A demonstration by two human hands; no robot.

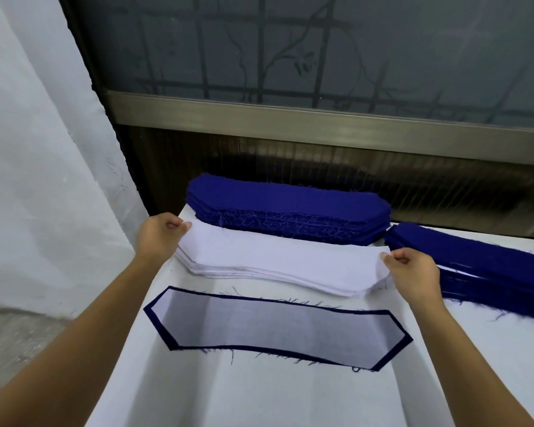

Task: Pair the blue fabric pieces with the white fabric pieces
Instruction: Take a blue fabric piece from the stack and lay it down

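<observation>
At the far left a pale wall (37, 149) runs down to a patch of floor. The left forearm reaches up from the lower left corner. The left hand (162, 238) pinches the left end of the top white fabric piece (290, 254), thumb over the cloth and fingers curled under its corner.

That piece lies on the stack of white fabric pieces (219, 270), whose layered edges fan out slightly along the near side. The stack sits across the middle of the white-covered bench (259, 396).

Just behind it, touching or nearly touching its far edge, is a thick stack of blue fabric pieces (290, 208) with frayed threads along the front. It lies at the back of the bench, below the frosted window (321, 57).

In front of the white stack, apart from it, lies a finished pair (275, 328). It is a white piece laid flat on a blue piece of the same long, angled-end shape, so that the blue shows only as a narrow border all round. Loose blue threads stick out along its long edges.

Further right, the right hand (413, 272) pinches the right end of the same top white piece between thumb and fingers, with that corner raised a little off the stack.

At the far right, just beside this hand, is a second blue pile (490, 269) that runs off the edge of view. Thin white lines show between some of its layers.
</observation>
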